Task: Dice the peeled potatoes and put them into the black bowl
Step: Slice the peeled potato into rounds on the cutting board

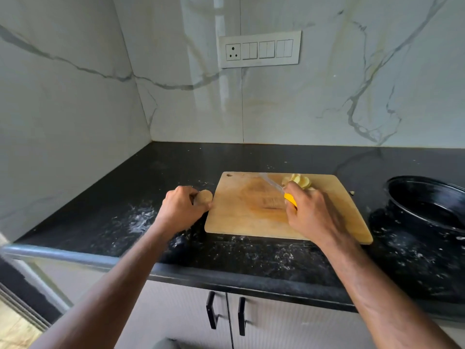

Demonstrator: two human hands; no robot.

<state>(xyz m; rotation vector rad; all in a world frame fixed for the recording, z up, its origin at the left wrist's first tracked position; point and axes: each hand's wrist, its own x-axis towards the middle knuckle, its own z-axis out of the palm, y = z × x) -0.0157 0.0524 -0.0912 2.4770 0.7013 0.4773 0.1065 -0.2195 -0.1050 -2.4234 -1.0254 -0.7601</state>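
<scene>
1. Peeled potato (203, 197), round and tan, is sitting off the board, just beside its left edge, on the black countertop (125, 197). The left hand (181, 207) is gripping it, fingers curled round its near side.
2. A small heap of pale yellow potato slices (300, 181) is lying at the far right part of the wooden cutting board (246, 210).
3. The right hand (310, 210) is hovering over the board's right half, fingers wrapped tight round the yellow handle of a knife (281, 190). Blade is pointing away toward the board's far edge, blurred; cannot tell whether it is touching the wood.
4. Black bowl (427, 200) is standing to the right of the board, apart from it, partly cut off by the frame edge. Inside is looking dark; contents not readable.
5. White specks and smears are scattering across the countertop, thickest near the front edge.
6. Marble-pattern wall behind is carrying a switch panel (259, 49). Cabinet doors with black handles (210, 309) are showing below the counter.
</scene>
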